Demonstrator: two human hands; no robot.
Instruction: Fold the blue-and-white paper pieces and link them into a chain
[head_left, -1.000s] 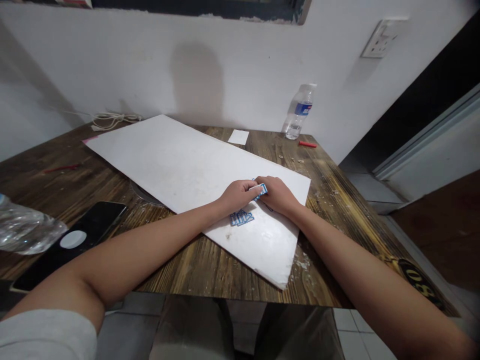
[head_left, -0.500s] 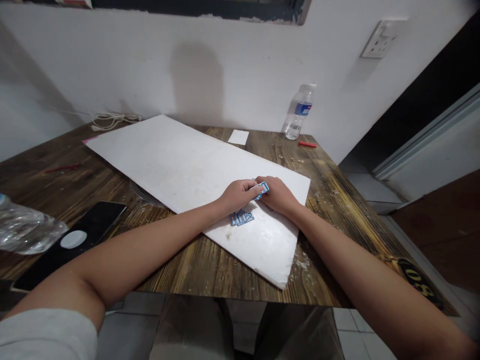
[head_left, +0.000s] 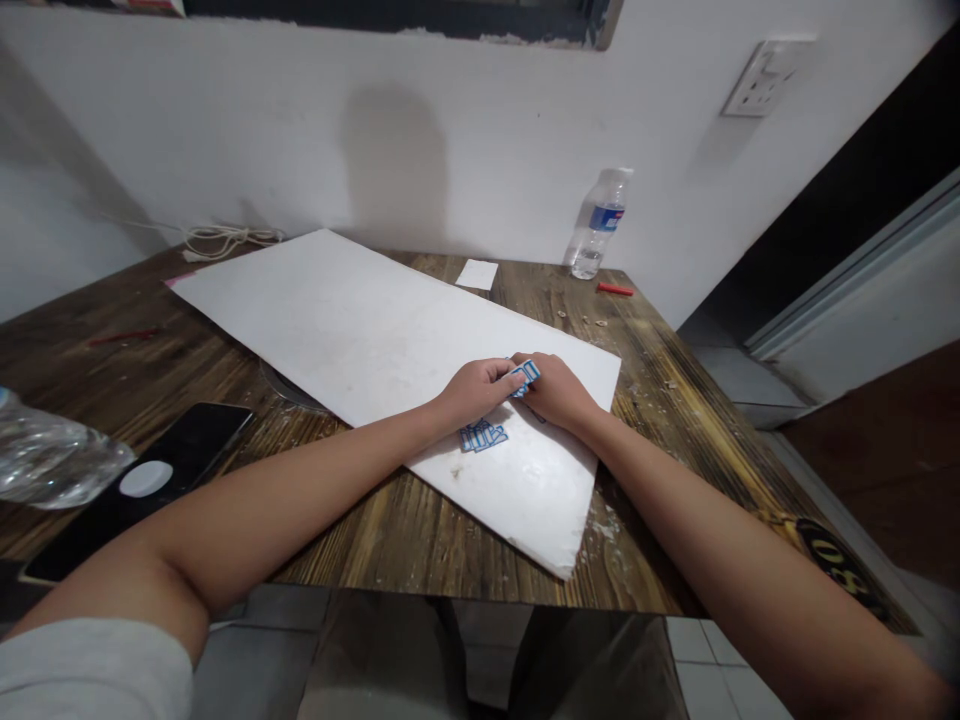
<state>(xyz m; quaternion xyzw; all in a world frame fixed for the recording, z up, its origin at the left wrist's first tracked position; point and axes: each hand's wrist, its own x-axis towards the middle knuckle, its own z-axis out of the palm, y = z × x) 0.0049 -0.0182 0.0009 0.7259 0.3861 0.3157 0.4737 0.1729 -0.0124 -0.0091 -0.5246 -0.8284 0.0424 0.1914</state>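
Note:
Both hands meet over the right part of a white board [head_left: 360, 320]. My left hand [head_left: 484, 385] is closed, its thumb pressed on a small blue-and-white piece [head_left: 529, 371]. Touching it from the right, my right hand [head_left: 555, 388] is curled with the back of the hand up; its fingertips are mostly hidden, and what they grip cannot be made out. Several blue-outlined pieces [head_left: 484, 436] lie in an overlapping cluster on the board, just below my left wrist.
On the wooden table [head_left: 420, 540] are a black phone [head_left: 202, 445] and a clear bottle [head_left: 60, 455] at left, a coiled white cable [head_left: 225, 240], a white paper [head_left: 477, 274], an upright bottle [head_left: 600, 225] and a red stick [head_left: 615, 289] at the back.
The piece at my left thumb has tilted and shifted slightly up and to the right. Both hands stay nearly in place.

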